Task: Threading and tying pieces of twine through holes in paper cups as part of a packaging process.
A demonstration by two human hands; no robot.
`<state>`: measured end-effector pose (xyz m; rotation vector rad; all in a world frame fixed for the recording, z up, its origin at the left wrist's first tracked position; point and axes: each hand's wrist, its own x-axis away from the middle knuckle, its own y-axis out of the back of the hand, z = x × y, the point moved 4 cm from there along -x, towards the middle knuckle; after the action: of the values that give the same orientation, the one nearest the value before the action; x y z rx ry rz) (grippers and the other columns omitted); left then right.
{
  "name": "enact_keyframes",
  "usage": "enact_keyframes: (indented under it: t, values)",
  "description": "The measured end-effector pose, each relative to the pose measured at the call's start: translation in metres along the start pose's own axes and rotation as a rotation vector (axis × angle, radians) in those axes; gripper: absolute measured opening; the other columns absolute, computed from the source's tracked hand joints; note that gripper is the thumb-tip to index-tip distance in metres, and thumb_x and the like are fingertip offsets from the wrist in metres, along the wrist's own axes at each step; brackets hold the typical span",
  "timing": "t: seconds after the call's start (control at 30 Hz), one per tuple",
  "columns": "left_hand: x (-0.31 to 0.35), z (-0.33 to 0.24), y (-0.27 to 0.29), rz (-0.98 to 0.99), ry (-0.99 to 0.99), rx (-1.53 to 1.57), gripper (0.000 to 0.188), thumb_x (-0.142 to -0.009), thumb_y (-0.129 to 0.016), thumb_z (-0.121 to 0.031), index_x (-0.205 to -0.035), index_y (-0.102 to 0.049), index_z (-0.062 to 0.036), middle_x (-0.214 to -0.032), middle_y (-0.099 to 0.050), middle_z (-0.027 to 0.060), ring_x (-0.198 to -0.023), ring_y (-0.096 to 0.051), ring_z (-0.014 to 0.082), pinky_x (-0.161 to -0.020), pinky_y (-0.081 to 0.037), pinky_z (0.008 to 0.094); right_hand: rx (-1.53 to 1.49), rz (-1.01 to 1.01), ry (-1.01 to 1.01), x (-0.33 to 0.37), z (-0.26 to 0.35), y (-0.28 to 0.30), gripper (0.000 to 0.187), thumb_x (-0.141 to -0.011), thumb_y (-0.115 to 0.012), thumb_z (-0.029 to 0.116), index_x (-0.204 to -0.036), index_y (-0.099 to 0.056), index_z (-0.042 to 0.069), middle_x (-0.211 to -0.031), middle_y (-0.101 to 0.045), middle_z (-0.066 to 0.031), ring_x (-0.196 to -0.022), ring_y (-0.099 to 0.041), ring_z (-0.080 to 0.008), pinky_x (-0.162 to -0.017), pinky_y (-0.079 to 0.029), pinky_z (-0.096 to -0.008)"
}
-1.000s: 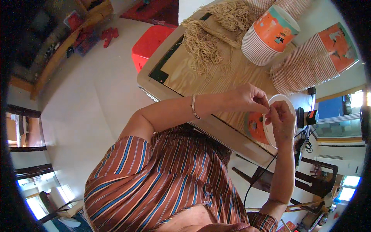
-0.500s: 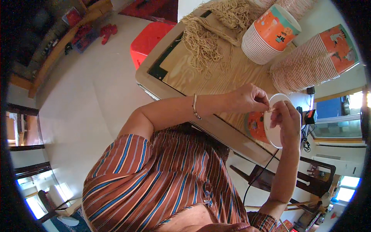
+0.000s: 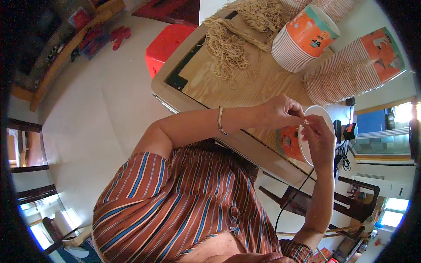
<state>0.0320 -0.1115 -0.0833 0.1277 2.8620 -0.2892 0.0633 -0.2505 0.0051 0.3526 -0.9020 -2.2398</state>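
Observation:
My left hand [image 3: 284, 112], with a bracelet on its wrist, pinches at the upper rim of a paper tub [image 3: 290, 143]. Thumb and fingertips of my right hand [image 3: 321, 135] meet there too, over the tub's white mouth. Between the two pinches is a short bit of thin, pale strand [image 3: 305, 123], which looks like string; its ends are hidden by the fingers. The tub is orange outside and stands tilted by the table's near edge, its mouth turned to the right. My right hand covers part of the opening.
Tangled tan string [image 3: 226, 50] lies on the wooden board [image 3: 258, 90]. Beyond it stand nested stacks of paper tubs [image 3: 294, 48], and another stack [image 3: 346, 74] leans to the right with strands on it. A red stool [image 3: 166, 46] is beside the table; black cables [image 3: 346, 151] are at right.
My right hand has shifted slightly left and its fingertips have come closer to my left hand's. The left hand stays almost in place. Less of the strand shows between them.

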Motion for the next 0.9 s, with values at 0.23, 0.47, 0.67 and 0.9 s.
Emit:
enact_keyframes:
  t: [0.23, 0.47, 0.67, 0.9]
  values:
    - [0.001, -0.004, 0.002, -0.015, -0.035, -0.098, 0.021, -0.086, -0.068, -0.022, -0.093, -0.066, -0.0019, -0.081, -0.065, 0.0003, -0.077, -0.057, 0.0063, -0.068, -0.048, 0.0246, 0.131, -0.068, 0.007, -0.001, 0.003, 0.003, 0.006, -0.088, -0.062, 0.008, -0.092, -0.063, 0.003, -0.077, -0.066, -0.0047, -0.068, -0.062, -0.0100, -0.061, -0.050, -0.0256]
    - [0.001, -0.002, 0.004, 0.023, 0.060, 0.018, 0.020, -0.086, -0.069, -0.023, -0.092, -0.066, -0.0043, -0.080, -0.065, -0.0014, -0.071, -0.056, 0.0046, -0.061, -0.046, 0.0225, 0.150, -0.114, 0.151, -0.001, 0.003, 0.005, 0.003, -0.085, -0.062, 0.004, -0.087, -0.063, 0.002, -0.076, -0.065, -0.0044, -0.070, -0.061, -0.0104, -0.066, -0.050, -0.0264]
    - [-0.002, 0.014, 0.006, 0.068, 0.069, 0.126, 0.023, -0.082, -0.071, -0.020, -0.093, -0.068, -0.0002, -0.081, -0.068, 0.0026, -0.074, -0.059, 0.0074, -0.069, -0.049, 0.0250, 0.070, -0.090, 0.068, -0.008, -0.016, 0.005, 0.005, -0.084, -0.065, 0.005, -0.086, -0.063, 0.001, -0.078, -0.066, -0.0051, -0.072, -0.061, -0.0105, -0.069, -0.049, -0.0253]
    - [0.001, 0.011, 0.005, 0.098, -0.032, -0.021, 0.020, -0.085, -0.071, -0.019, -0.095, -0.064, -0.0040, -0.083, -0.064, -0.0012, -0.077, -0.057, 0.0052, -0.068, -0.049, 0.0223, 0.065, -0.083, -0.025, -0.008, -0.018, 0.005, 0.005, -0.084, -0.065, 0.006, -0.086, -0.063, 0.002, -0.078, -0.067, -0.0046, -0.072, -0.061, -0.0096, -0.070, -0.049, -0.0248]
